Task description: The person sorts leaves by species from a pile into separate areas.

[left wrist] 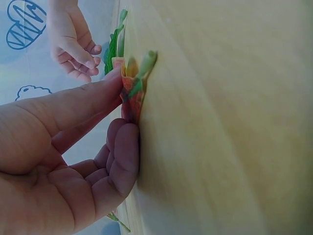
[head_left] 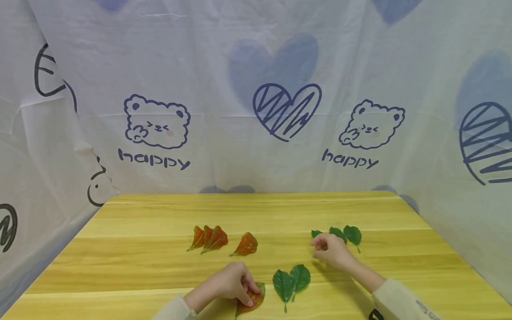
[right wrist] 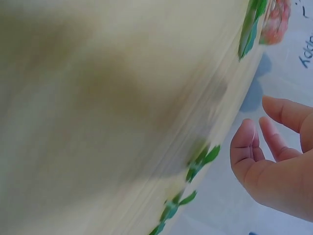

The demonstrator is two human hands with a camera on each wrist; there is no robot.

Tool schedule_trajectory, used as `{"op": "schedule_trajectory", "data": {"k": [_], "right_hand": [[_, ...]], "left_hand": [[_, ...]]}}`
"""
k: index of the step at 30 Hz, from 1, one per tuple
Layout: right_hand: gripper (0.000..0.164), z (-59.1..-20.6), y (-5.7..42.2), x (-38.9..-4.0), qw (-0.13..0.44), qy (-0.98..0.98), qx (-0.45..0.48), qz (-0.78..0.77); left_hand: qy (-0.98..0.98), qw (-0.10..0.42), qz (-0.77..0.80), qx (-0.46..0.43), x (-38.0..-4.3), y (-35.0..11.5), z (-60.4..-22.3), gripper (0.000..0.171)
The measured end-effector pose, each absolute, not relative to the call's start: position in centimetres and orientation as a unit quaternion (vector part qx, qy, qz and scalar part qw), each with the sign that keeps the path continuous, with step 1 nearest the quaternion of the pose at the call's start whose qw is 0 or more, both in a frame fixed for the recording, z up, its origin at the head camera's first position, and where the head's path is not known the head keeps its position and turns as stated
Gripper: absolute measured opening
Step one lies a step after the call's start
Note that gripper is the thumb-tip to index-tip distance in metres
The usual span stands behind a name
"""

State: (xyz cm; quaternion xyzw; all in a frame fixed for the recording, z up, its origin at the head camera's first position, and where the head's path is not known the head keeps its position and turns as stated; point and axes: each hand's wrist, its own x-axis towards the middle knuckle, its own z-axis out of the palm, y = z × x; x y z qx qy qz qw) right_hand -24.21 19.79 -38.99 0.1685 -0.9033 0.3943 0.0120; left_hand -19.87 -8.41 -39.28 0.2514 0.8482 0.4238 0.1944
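Near the front edge, my left hand (head_left: 236,281) pinches a red-orange leaf (head_left: 256,302) between thumb and fingers, low over the table. In the left wrist view the curled leaf (left wrist: 133,95) shows its pale green stem pointing away from the fingertips. My right hand (head_left: 331,251) hovers above the table at the right with loosely bent fingers and nothing between them. It partly covers a row of green leaves (head_left: 352,234) behind it. Two overlapping green leaves (head_left: 283,284) lie between the hands.
Three overlapping red leaves (head_left: 216,238) lie at the back left, with a single red leaf (head_left: 246,244) to their right. The wood-grain table (head_left: 140,258) ends at a hanging white cloth (head_left: 224,146) printed with hearts and bears, which also encloses both sides.
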Motion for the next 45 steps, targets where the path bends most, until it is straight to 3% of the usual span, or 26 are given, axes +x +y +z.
{"op": "schedule_trajectory", "data": {"k": [9,13,17,36,45], "right_hand": [[0.015,-39.9,19.0,-24.3,-0.035,-0.845,0.276,0.457],[0.017,-39.0,17.9,-23.4,-0.104,-0.837,0.262,0.469],[0.017,-38.8,17.1,-23.0,-0.136,-0.840,0.248,0.463],[0.018,-39.8,16.9,-23.0,-0.197,-0.799,0.291,0.488],[0.017,-40.0,16.6,-23.0,-0.196,-0.815,0.291,0.460]], "left_hand": [[0.848,0.197,0.424,0.249,-20.0,-8.4,-39.4,0.018],[0.847,0.198,0.426,0.249,-19.9,-8.4,-39.4,0.018],[0.847,0.198,0.426,0.250,-19.9,-8.4,-39.4,0.018],[0.848,0.197,0.425,0.248,-19.8,-8.4,-39.2,0.019],[0.844,0.195,0.430,0.253,-19.7,-8.3,-39.1,0.018]]}}
